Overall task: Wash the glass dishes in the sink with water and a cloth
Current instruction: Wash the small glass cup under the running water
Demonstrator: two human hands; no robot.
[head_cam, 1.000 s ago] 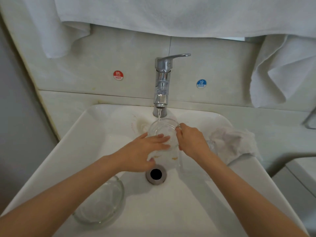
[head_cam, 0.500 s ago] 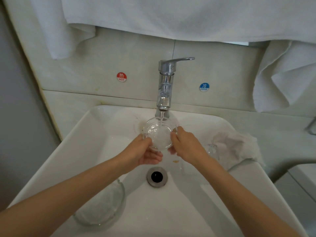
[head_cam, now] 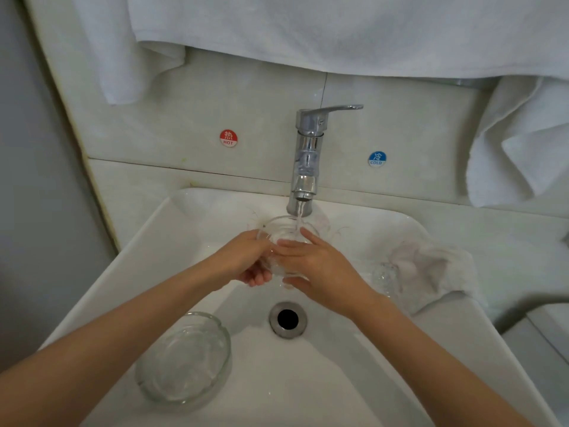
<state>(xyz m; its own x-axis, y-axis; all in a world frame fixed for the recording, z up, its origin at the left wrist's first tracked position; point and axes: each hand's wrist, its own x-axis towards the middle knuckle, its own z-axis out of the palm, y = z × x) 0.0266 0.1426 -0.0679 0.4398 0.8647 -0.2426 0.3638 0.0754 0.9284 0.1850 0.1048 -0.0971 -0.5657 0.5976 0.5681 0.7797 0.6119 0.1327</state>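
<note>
We hold a small clear glass bowl (head_cam: 288, 238) tilted under the chrome tap (head_cam: 308, 155), over the far middle of the sink (head_cam: 191, 241), and a thin stream of water (head_cam: 299, 217) runs into its round, smooth hollow. Our left hand (head_cam: 246, 261) curls its fingers round the bowl's left side from beneath. Our right hand (head_cam: 317, 266) lays its long fingers nearly flat across the bowl's near wall, with the thumb tucked under, so the glass is clasped between the two. The sink is glossy white, square with rounded corners, its walls sloping down to a steel-ringed drain (head_cam: 288, 319) just near of the hands. A thick, round glass dish (head_cam: 184, 357) with a notched rim sits on the near left slope, well apart from the bowl. A crumpled, damp white cloth (head_cam: 431, 269) lies over the right rim, and beside it rests a further glass piece (head_cam: 383, 277), too blurred to make out. The basin floor around the drain lies open. Soft white towels (head_cam: 338, 32) hang above the tiled wall.
</note>
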